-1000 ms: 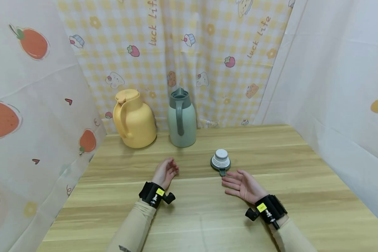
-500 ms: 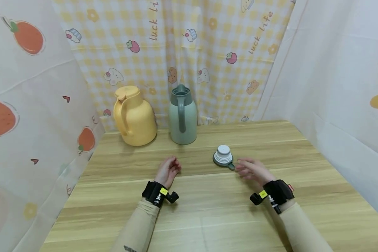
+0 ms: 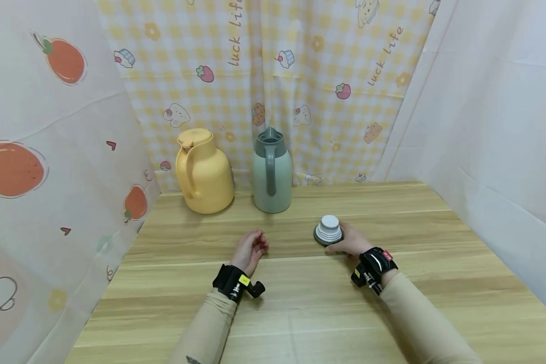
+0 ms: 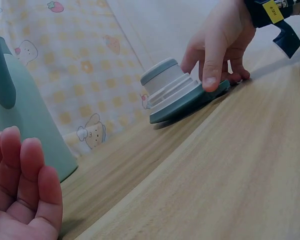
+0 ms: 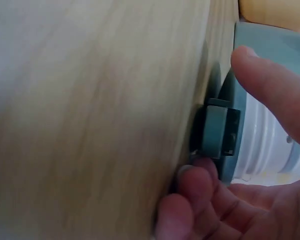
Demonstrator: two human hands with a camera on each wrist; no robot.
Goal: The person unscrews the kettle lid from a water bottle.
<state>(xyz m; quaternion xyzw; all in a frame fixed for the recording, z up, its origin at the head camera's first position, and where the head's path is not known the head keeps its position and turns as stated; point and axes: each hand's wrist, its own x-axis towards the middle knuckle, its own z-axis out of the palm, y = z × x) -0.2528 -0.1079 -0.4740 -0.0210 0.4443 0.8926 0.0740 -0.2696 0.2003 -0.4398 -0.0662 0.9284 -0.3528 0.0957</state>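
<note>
A thermos lid [image 3: 329,227] sits upside down at the right of the table, its white ridged stopper up and its dark green rim below. My right hand [image 3: 354,239] holds it by the rim from the right. In the left wrist view the thumb [image 4: 213,75] lies along the near edge of the lid [image 4: 177,95], close over the wood. The right wrist view shows a square green tab [image 5: 216,131] on the rim between thumb and fingers. My left hand [image 3: 250,251] rests on the table, palm inward, fingers loosely curled and holding nothing.
A light green thermos jug [image 3: 279,177] with its top uncovered stands at the back middle, handle facing me. Left of it is a yellow jug [image 3: 211,177] with its lid on. A checked curtain [image 3: 318,121] hangs behind the wooden table [image 3: 327,308]; white cloth flanks both sides.
The right hand went from lying palm-up beside the lid to gripping its rim. The lid's tab turned toward the right hand. My left hand stayed put while the head view shifted slightly.
</note>
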